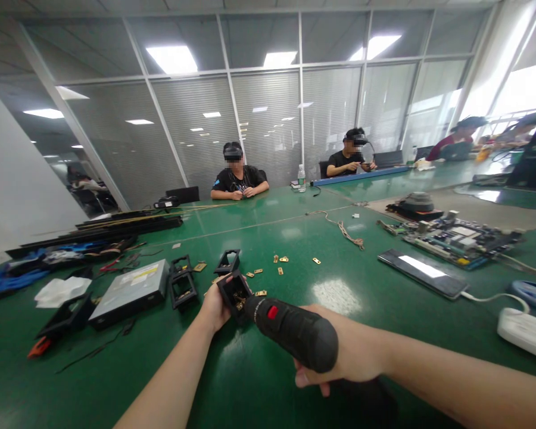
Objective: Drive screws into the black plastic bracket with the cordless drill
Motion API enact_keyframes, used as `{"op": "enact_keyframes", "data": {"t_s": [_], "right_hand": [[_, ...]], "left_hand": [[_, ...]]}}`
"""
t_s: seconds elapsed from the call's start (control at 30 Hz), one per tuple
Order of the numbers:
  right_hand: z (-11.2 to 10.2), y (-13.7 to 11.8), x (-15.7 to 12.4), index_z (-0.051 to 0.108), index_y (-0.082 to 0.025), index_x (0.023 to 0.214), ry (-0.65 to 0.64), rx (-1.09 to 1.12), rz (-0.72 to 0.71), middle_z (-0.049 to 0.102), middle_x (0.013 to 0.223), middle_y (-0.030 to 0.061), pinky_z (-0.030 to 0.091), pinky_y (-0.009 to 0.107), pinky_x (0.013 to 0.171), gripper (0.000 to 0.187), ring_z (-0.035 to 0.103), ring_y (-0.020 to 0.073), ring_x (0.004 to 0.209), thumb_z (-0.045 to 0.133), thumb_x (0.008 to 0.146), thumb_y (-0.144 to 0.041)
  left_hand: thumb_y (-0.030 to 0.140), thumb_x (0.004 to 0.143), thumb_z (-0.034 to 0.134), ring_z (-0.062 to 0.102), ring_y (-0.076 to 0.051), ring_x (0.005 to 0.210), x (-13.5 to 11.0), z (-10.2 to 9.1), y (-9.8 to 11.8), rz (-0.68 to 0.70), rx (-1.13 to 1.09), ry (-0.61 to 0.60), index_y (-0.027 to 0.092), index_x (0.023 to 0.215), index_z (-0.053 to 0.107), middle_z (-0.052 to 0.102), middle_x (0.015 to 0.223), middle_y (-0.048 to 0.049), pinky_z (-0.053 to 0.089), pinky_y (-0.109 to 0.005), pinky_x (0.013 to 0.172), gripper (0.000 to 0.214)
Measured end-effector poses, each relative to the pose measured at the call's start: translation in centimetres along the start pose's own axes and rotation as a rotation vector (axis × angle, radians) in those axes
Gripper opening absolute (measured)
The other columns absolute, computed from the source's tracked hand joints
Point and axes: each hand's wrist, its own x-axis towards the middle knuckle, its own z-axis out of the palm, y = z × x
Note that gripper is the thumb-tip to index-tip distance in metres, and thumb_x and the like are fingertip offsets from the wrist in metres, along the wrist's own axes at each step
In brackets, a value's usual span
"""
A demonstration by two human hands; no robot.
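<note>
My left hand grips a black open box-like housing with brass-coloured parts inside, tilted above the table. In my right hand is a black cordless drill with a red switch on top. Its front end points into the housing; whether the tip touches anything is hidden. Just beyond lie several small brass plates, loose on the green table. More black housings stand close to my left hand, one to its left and another behind.
A silver disc drive lies at left beside white tissue and another black frame. At right are a phone on a cable, a circuit board and a white power strip. Two people sit across the table.
</note>
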Motion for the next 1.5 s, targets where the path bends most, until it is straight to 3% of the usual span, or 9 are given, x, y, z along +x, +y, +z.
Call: {"op": "enact_keyframes", "data": {"t_s": [0.17,0.33,0.6,0.83,1.0,1.17,1.33,1.5], "right_hand": [[0.00,0.07,0.15,0.054,-0.016,0.114,0.006,-0.017,-0.019,0.069,0.078,-0.0001,0.054,0.017,0.044,0.061,0.067,0.0116,0.054,0.092,0.066,-0.020],[0.14,-0.16,0.08,0.055,-0.016,0.100,0.029,-0.051,-0.018,0.065,0.069,-0.0024,0.052,0.016,0.043,0.047,0.066,0.0114,0.051,0.090,0.069,-0.023],[0.48,-0.22,-0.36,0.051,-0.019,0.119,0.036,-0.065,0.042,0.067,0.097,0.0035,0.054,0.018,0.046,0.067,0.067,0.0096,0.055,0.093,0.067,-0.030],[0.63,-0.32,-0.42,0.051,-0.017,0.117,0.026,-0.123,0.023,0.067,0.082,-0.0005,0.053,0.017,0.048,0.059,0.067,0.0108,0.057,0.088,0.074,-0.033],[0.33,-0.39,-0.34,0.053,-0.018,0.114,0.015,-0.087,0.040,0.067,0.091,0.0014,0.055,0.020,0.050,0.062,0.068,0.0110,0.058,0.092,0.069,-0.035],[0.05,-0.23,-0.33,0.053,-0.018,0.115,0.005,-0.114,0.024,0.066,0.083,-0.0011,0.054,0.019,0.049,0.057,0.068,0.0118,0.058,0.089,0.074,-0.035],[0.14,-0.29,-0.39,0.056,-0.018,0.108,0.010,-0.078,0.019,0.068,0.093,0.0027,0.053,0.020,0.048,0.055,0.067,0.0113,0.057,0.091,0.071,-0.037],[0.27,-0.57,-0.52,0.056,-0.017,0.109,0.011,-0.125,-0.002,0.067,0.082,0.0002,0.053,0.020,0.049,0.052,0.068,0.0129,0.058,0.089,0.073,-0.034]], "left_hand": [[0.025,0.085,0.053,0.070,-0.025,0.066,-0.11,0.19,0.14,0.007,0.005,-0.024,0.010,0.085,0.072,0.072,0.074,-0.0120,0.059,-0.038,0.067,0.024],[0.025,0.084,0.054,0.071,-0.026,0.066,-0.12,0.20,0.07,0.014,-0.010,-0.015,0.010,0.085,0.071,0.072,0.074,-0.0126,0.059,-0.038,0.066,0.023],[0.026,0.087,0.052,0.070,-0.024,0.063,-0.20,0.47,-0.08,-0.034,-0.043,0.044,0.014,0.081,0.068,0.071,0.069,-0.0096,0.058,-0.037,0.064,0.021],[0.028,0.088,0.051,0.070,-0.025,0.065,-0.05,0.18,-0.43,-0.026,-0.038,0.018,0.012,0.085,0.069,0.072,0.072,-0.0117,0.058,-0.038,0.066,0.024],[0.030,0.086,0.053,0.072,-0.026,0.070,0.19,-0.03,-0.50,-0.014,-0.045,-0.013,0.012,0.085,0.069,0.073,0.075,-0.0127,0.059,-0.039,0.069,0.024],[0.035,0.085,0.053,0.072,-0.028,0.071,0.30,0.03,-0.37,-0.025,-0.027,0.000,0.013,0.083,0.069,0.073,0.076,-0.0135,0.059,-0.040,0.068,0.027],[0.034,0.086,0.051,0.072,-0.028,0.071,0.40,-0.09,-0.39,-0.040,-0.036,0.001,0.012,0.082,0.069,0.073,0.076,-0.0146,0.059,-0.041,0.068,0.028],[0.033,0.086,0.051,0.071,-0.027,0.068,0.48,-0.09,-0.43,-0.045,-0.049,-0.002,0.013,0.083,0.069,0.073,0.073,-0.0132,0.059,-0.041,0.068,0.027]]}}
